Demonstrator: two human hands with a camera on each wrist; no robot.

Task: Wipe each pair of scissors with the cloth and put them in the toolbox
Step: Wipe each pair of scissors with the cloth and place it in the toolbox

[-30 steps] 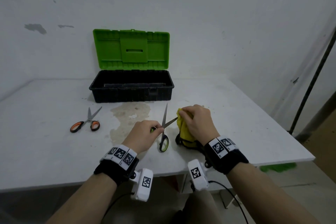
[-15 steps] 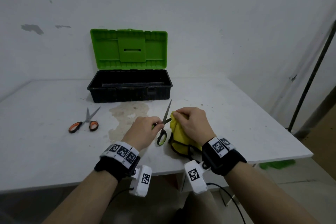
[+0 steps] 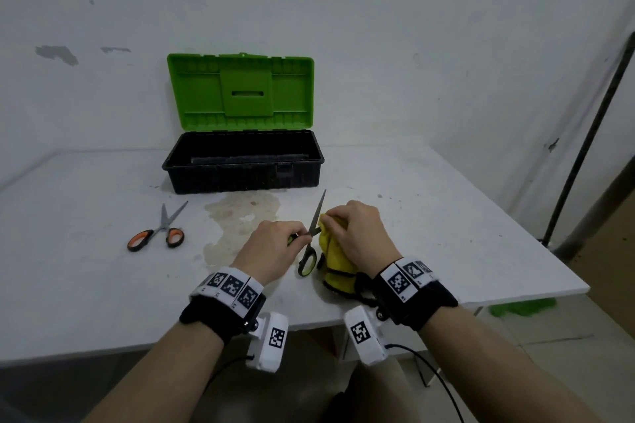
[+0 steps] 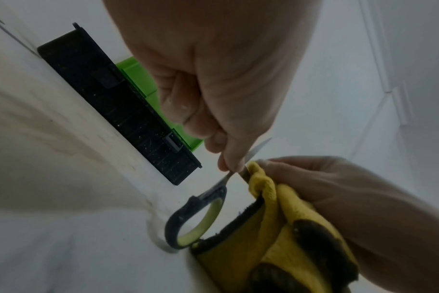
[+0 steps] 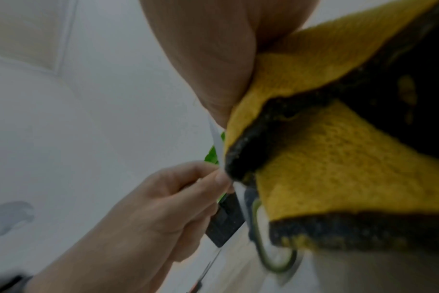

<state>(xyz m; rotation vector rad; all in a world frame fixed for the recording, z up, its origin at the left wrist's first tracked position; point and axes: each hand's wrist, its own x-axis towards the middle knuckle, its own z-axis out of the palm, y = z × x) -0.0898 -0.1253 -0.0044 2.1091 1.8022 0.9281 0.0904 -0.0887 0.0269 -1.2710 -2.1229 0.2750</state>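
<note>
My left hand [image 3: 275,244] [image 4: 228,126] pinches the green-handled scissors [image 3: 311,244] [image 4: 196,220] near their pivot, blades spread apart, one tip pointing toward the toolbox. My right hand [image 3: 357,233] [image 4: 326,190] grips a yellow cloth [image 3: 335,261] [image 4: 283,228] [image 5: 326,158] bunched round the other blade close to the pivot. One handle loop rests on the table just left of the cloth. A second pair, the orange-handled scissors [image 3: 158,232], lies on the table to the left. The black toolbox [image 3: 240,178] stands open behind, green lid [image 3: 240,93] upright.
A brownish stain [image 3: 237,220] marks the white table [image 3: 446,233] between the toolbox and my hands. The table's front edge runs just under my wrists. A dark pole [image 3: 584,148] leans at the right, and something green [image 3: 522,306] lies on the floor beyond the table's corner.
My right hand has slid the cloth along the blade toward the pivot, so the bare blade seen a second ago is now covered. The left hand has kept its grip.
</note>
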